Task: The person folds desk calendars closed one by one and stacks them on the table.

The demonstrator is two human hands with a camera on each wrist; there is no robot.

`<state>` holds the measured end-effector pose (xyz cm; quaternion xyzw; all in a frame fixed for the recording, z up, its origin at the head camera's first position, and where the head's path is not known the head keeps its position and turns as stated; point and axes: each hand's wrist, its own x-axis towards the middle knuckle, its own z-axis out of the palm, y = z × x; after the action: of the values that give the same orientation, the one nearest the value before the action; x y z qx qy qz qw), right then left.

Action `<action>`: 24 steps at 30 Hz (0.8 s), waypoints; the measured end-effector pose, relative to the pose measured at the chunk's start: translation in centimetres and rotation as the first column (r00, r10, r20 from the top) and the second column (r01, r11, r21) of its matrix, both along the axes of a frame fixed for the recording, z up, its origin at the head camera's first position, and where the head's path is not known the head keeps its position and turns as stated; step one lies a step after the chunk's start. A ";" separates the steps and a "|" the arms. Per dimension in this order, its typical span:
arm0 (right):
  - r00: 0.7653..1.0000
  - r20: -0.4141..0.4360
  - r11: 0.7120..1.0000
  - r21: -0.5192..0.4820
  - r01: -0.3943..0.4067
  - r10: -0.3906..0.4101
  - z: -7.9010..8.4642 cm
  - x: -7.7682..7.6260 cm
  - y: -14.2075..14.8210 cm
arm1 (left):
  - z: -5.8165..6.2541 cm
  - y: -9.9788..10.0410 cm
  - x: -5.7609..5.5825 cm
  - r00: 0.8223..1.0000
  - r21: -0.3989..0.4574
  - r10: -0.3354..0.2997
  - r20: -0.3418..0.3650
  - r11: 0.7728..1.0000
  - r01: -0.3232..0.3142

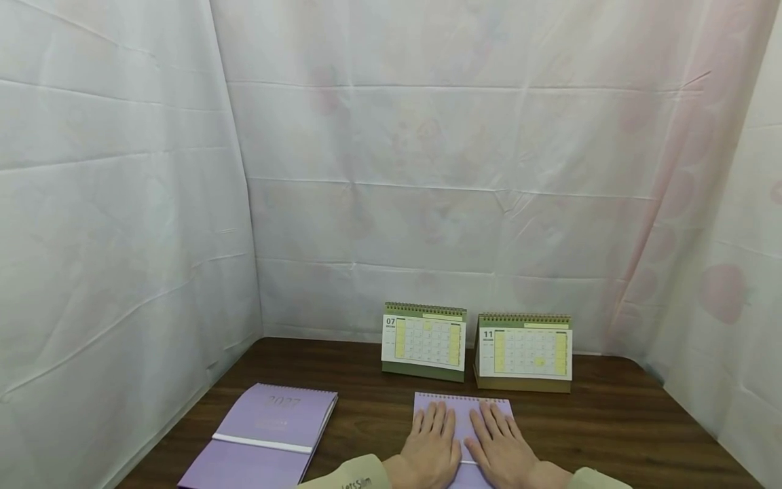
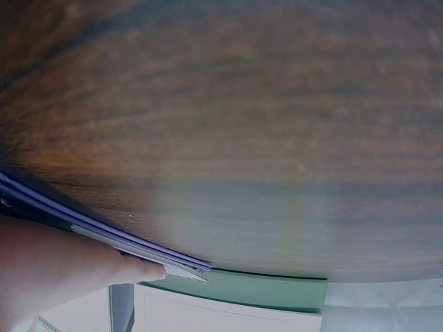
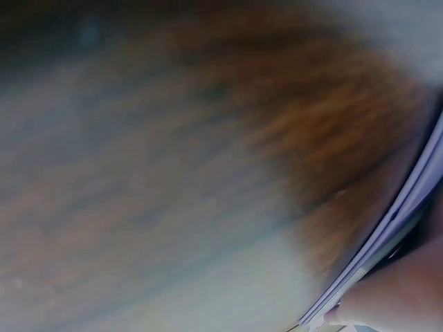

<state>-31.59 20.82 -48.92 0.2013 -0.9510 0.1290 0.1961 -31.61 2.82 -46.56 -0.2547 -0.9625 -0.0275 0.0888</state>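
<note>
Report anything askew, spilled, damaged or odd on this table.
No spill or damage shows. One mild oddity: the green-based standing calendar shows 07, but the tan-based calendar beside it shows 11. The purple calendar under the left hand and right hand looks straight.

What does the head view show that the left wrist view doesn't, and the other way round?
Only the head view: a banded purple notebook lying at the left, and readable month numbers, 07 on the green-based desk calendar and 11 on the tan-based desk calendar.

Only the left wrist view: the layered side edge of the notebook beneath the left hand.

Both: that hand, the spiral-bound purple notebook under it, the dark wooden tabletop, the pale curtain, and a green calendar base, apparently the 07 one's.
</note>
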 end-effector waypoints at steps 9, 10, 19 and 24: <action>1.000 0.021 1.000 -0.013 -0.009 0.009 0.0 0.1 0.0 | 0.0 0.0 0.1 1.000 -0.012 -0.005 -0.012 1.000 0.004; 1.000 0.021 1.000 0.000 0.004 -0.004 0.0 0.0 0.0 | 0.1 0.0 0.1 1.000 -0.016 -0.005 -0.016 1.000 0.005; 0.997 0.076 0.999 -0.025 -0.022 0.024 1.0 0.4 0.1 | 0.5 -0.1 0.0 0.999 0.005 -0.026 0.037 1.000 0.026; 1.000 0.029 0.999 0.052 -0.012 0.011 2.8 0.5 0.5 | 1.7 -0.3 0.0 0.994 -0.025 -0.036 0.104 0.999 0.038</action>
<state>-31.12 21.31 -46.09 0.2100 -0.9555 0.1083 0.1765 -31.59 2.47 -44.82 -0.2720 -0.9612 -0.0295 0.0347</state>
